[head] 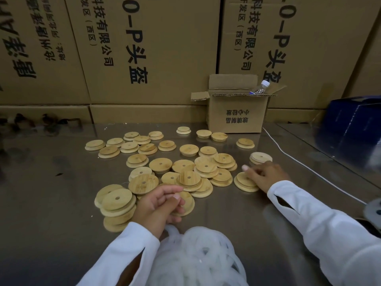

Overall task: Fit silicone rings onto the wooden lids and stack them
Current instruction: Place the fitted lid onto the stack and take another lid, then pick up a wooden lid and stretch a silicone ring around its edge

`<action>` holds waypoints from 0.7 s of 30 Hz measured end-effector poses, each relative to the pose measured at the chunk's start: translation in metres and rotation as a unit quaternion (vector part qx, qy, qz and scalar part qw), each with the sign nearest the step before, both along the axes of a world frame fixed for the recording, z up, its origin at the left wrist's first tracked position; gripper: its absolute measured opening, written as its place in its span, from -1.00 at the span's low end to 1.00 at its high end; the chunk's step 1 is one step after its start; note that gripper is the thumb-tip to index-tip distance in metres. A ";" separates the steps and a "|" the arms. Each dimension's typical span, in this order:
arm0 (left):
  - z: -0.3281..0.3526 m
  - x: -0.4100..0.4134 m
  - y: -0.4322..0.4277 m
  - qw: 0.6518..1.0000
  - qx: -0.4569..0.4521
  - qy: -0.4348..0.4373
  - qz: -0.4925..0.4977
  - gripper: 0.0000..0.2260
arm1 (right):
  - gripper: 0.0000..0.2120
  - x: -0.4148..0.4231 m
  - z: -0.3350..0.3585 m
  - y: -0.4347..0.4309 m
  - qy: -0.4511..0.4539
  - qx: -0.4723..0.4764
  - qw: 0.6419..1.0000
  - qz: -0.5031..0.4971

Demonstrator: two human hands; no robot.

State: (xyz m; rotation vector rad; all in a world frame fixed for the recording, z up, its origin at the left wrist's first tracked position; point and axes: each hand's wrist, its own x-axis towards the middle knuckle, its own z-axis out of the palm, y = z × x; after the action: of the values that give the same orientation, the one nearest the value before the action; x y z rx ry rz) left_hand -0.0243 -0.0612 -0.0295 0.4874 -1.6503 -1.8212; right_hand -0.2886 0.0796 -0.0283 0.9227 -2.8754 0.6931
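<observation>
Right hand [266, 174]: fingers curled over a round stepped wooden lid [244, 182], gripping it, thumb extended. This lid lies on the reflective metal surface [51, 203], in front of the small open brown cardboard box [237, 118].

Left hand [162, 203]: fingers curled, lying over another lid, farther in front of the box and to its left. Whether it grips anything cannot be determined.

Loose round wooden lids with centre holes [160, 164], single and in low stacks, spread from the box's front left toward both hands. Translucent white silicone rings [198, 254] lie heaped farthest in front of the box.

A clear plastic bottle [261, 87] leans inside the box. A white cable [299, 162] runs from the box's right corner. Large printed brown cartons [154, 48] stand behind the box, and a dark blue box [350, 124] stands to its right.
</observation>
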 end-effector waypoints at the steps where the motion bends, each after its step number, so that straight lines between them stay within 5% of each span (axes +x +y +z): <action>1: 0.000 0.000 0.000 1.000 0.001 -0.003 0.000 -0.85 | -0.62 0.003 0.002 0.003 0.001 0.017 1.000 0.027; 8: 0.000 0.005 0.002 1.000 0.001 -0.010 0.000 -0.84 | -0.69 0.037 0.004 0.011 -0.072 -0.042 0.996 0.040; 11: 0.002 0.002 0.001 1.000 0.002 -0.011 0.000 -0.84 | -0.67 0.058 0.006 0.008 -0.037 -0.093 0.994 0.036; 13: 0.001 0.002 0.001 1.000 0.005 -0.007 -0.003 -0.84 | -0.63 0.082 0.011 0.004 -0.089 -0.227 0.969 0.031; 15: -0.001 0.000 0.000 1.000 0.017 -0.001 -0.011 -0.86 | -0.57 0.108 0.016 -0.003 -0.206 -0.368 0.904 0.068; 17: -0.002 -0.002 0.000 0.999 0.036 0.000 -0.030 -0.92 | -0.53 0.131 0.018 -0.013 -0.271 -0.414 0.859 0.129; 21: -0.003 -0.004 0.003 0.997 0.035 0.004 -0.070 -0.72 | -0.54 0.161 0.017 -0.022 -0.218 -0.387 0.871 0.209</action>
State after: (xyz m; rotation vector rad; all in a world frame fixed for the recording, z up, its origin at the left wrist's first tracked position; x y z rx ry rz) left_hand -0.0279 -0.0584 -0.0328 0.4021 -1.6551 -1.9867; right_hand -0.1274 0.0577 -0.0109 1.3437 -2.2551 2.1163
